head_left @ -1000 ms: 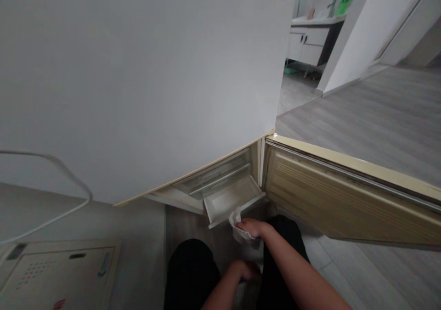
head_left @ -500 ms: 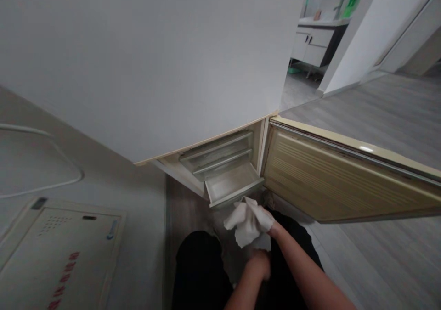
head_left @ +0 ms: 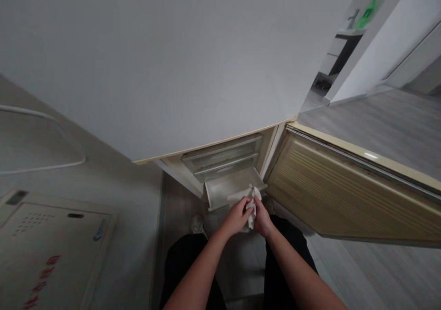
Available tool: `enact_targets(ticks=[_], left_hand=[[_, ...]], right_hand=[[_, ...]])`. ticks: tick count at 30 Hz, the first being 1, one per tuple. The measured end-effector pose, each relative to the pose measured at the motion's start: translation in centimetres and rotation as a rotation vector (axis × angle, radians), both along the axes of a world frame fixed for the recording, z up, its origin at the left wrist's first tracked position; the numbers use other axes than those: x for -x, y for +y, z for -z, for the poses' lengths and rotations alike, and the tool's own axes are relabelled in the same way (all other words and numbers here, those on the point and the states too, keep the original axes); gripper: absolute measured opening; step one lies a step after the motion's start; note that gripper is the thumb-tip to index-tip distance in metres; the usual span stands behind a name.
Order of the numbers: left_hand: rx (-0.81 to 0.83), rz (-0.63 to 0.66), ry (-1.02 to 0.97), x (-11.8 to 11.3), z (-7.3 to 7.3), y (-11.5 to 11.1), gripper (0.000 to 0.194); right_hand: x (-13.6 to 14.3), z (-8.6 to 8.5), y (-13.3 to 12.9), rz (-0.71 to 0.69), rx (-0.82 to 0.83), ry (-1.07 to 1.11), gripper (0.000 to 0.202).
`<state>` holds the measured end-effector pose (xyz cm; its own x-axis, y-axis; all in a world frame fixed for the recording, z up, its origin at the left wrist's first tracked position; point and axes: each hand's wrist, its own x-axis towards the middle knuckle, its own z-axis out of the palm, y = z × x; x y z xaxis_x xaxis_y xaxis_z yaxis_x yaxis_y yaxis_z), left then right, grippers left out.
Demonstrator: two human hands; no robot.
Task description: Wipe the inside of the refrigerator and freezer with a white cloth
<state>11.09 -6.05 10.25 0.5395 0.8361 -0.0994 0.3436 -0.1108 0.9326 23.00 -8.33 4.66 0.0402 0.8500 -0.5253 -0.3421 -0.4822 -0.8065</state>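
Both my hands meet around a crumpled white paper towel [head_left: 253,194] in front of the open refrigerator compartment. My left hand [head_left: 238,214] has its fingers closed on the towel's left side. On the other side my right hand [head_left: 262,218] grips it too. Just beyond them a pale drawer [head_left: 223,191] is pulled out and tilted forward, its inside showing. Above it sit further translucent drawer fronts [head_left: 227,156]. The fingertips are partly hidden by the towel.
The refrigerator door [head_left: 344,186] stands swung out to the right. A white panel box [head_left: 58,250] with red lettering is on the wall at left, below a white cable [head_left: 44,167]. My knees and a shoe [head_left: 198,225] are beneath. A green bottle [head_left: 367,14] stands far right.
My left hand has risen from low between my knees and now holds the towel with the right. The towel, earlier spread loose, is bunched smaller. The view has shifted slightly.
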Motion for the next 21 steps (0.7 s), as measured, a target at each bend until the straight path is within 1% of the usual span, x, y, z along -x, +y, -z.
enact_targets(ticks=[1, 2, 3, 5, 7, 9, 10, 11, 12, 14, 16, 18, 19, 20, 21], left_hand=[[0.002, -0.038, -0.007, 0.3, 0.7, 0.0, 0.016], [-0.005, -0.066, -0.013, 0.6, 1.0, 0.0, 0.015], [-0.026, -0.09, -0.025, 1.0, 1.1, 0.2, 0.015], [-0.116, -0.168, -0.077, 1.9, 0.6, 0.9, 0.018], [-0.173, -0.301, -0.143, 2.5, -0.1, 1.7, 0.019], [-0.133, -0.405, -0.18, 2.8, -0.7, 2.2, 0.021], [-0.092, -0.418, -0.186, 2.8, -0.8, 2.2, 0.023], [-0.054, -0.4, -0.185, 2.8, -0.9, 2.1, 0.024], [-0.028, -0.353, -0.186, 2.6, -1.0, 1.8, 0.025], [-0.005, -0.219, -0.21, 2.1, -1.1, 0.9, 0.025], [0.005, -0.088, -0.261, 1.5, -1.3, 0.1, 0.026], [0.02, 0.035, -0.315, 0.9, -1.4, -0.6, 0.025], [0.033, 0.093, -0.338, 0.6, -1.4, -0.8, 0.024], [0.044, 0.144, -0.356, 0.3, -1.3, -0.9, 0.025], [0.046, 0.175, -0.368, 0.1, -1.2, -0.9, 0.028]], right_hand=[[0.7, -0.4, 0.4, 0.024, 0.036, 0.017, 0.094], [1.3, -0.7, 0.8, 0.039, 0.055, 0.029, 0.094], [2.0, -0.9, 1.1, 0.054, 0.062, 0.047, 0.094], [3.2, -1.2, 1.5, 0.066, 0.057, 0.104, 0.089], [4.3, -1.2, 1.6, 0.038, 0.04, 0.164, 0.078], [5.2, -1.0, 1.4, -0.023, 0.029, 0.197, 0.07], [5.4, -0.8, 1.2, -0.054, 0.025, 0.195, 0.068], [5.5, -0.6, 1.0, -0.079, 0.02, 0.179, 0.067], [5.3, -0.4, 0.8, -0.093, 0.015, 0.152, 0.066], [4.4, 0.0, 0.3, -0.089, 0.021, 0.097, 0.061], [3.1, 0.3, -0.2, -0.033, 0.032, 0.076, 0.05], [1.7, 0.5, -0.7, 0.054, 0.021, 0.058, 0.04], [1.2, 0.6, -0.8, 0.077, 0.001, 0.016, 0.037], [0.7, 0.5, -0.8, 0.068, -0.027, -0.054, 0.035], [0.5, 0.5, -0.7, 0.025, -0.06, -0.147, 0.035]])
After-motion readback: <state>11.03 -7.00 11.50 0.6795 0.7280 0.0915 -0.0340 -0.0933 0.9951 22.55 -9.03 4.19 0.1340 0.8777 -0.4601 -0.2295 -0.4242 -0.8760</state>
